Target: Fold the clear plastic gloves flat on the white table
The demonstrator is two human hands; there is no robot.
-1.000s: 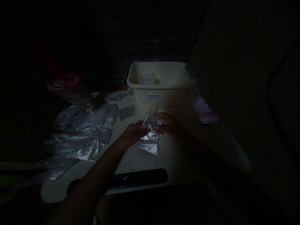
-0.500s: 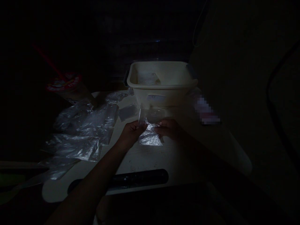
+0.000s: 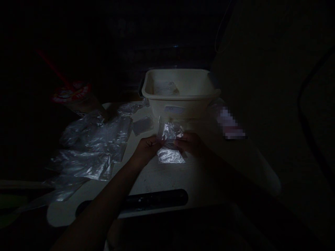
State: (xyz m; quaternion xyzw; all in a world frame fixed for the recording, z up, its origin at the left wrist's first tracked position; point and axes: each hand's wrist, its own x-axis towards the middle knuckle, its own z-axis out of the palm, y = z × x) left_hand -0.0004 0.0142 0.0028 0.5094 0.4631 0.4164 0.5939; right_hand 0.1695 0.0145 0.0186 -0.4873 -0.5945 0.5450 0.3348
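A small clear plastic bag (image 3: 170, 156) is held between both hands above the pale table, its shiny film catching the light. My left hand (image 3: 145, 150) pinches its left edge between thumb and fingers. On the other side, my right hand (image 3: 191, 142) grips the right edge, much of it lost in shadow. Whether anything lies inside the bag cannot be made out. Just beyond the hands stands a cream plastic basin (image 3: 183, 104) with some clear plastic in it. A flat grey packet (image 3: 142, 124) lies on the table to the left of the bag.
Crumpled clear plastic bags (image 3: 91, 153) are heaped on the left of the small white table (image 3: 159, 177). Behind them stands a cup (image 3: 83, 99) with a red straw. A dark slot or bar (image 3: 157, 199) runs along the near edge. A blurred-out object (image 3: 231, 123) lies right.
The upper part of the plastic bag has spread and turned brighter between my hands, and its lower edge has shifted slightly right. Both hands have stayed nearly in place.
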